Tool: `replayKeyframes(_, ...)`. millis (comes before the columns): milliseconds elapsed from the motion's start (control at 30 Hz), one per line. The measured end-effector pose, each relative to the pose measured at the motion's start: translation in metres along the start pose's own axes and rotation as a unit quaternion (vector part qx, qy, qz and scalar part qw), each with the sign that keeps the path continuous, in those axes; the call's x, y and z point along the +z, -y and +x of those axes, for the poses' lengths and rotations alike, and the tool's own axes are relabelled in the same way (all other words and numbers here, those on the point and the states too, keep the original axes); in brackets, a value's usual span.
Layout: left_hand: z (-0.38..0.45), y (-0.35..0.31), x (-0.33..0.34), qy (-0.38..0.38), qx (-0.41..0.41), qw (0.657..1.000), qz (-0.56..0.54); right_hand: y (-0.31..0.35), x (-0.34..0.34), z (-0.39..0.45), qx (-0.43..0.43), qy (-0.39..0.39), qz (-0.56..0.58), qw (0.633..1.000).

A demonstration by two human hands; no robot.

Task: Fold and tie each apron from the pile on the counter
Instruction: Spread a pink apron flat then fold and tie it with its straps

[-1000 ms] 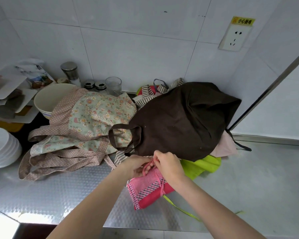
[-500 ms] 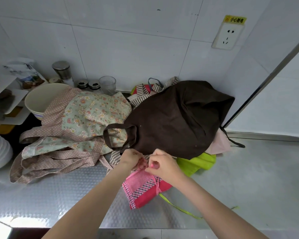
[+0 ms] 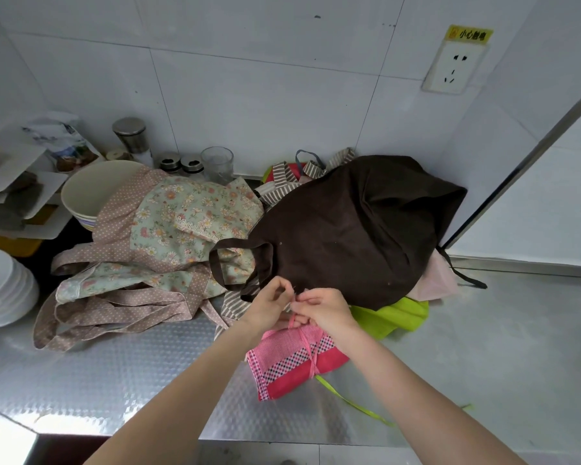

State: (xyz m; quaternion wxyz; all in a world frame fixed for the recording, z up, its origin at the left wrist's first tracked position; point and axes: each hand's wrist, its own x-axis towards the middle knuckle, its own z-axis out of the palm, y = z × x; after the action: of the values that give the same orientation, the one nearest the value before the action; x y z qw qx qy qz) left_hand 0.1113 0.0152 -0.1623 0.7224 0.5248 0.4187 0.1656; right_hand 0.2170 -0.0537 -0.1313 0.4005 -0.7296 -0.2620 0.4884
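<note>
Nearest me, the folded pink apron (image 3: 296, 360) lies on the counter (image 3: 114, 370), its strap (image 3: 307, 347) wrapped round it. My left hand (image 3: 269, 305) and right hand (image 3: 326, 310) pinch the strap ends at its far edge. If either pinch slips, I judge the knot loosens. Behind, the brown apron (image 3: 349, 229) could snag.
</note>
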Motion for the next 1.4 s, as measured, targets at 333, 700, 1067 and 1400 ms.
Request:
replayKeyframes(333, -0.004, 0.003, -0.002, 0.016, -0.068, 0.993, -0.096, -0.001, -0.001, 0.005, 0.03, -0.001, 0.154, 0.988)
replayKeyframes(700, 0.002, 0.001, -0.005, 0.074, -0.106, 0.99, -0.052, 0.017, -0.034, 0.013, -0.114, 0.062, -0.246, 0.961)
replayKeyframes(1067, 0.005, -0.005, 0.009, -0.001, -0.163, 0.973, -0.165, 0.013, -0.007, 0.006, -0.385, -0.036, -0.617, 0.685)
replayKeyframes(1400, 0.007, -0.013, 0.007, -0.027, -0.168, 0.982, -0.079, 0.0, -0.012, 0.004, -0.506, -0.043, -0.574, 0.642)
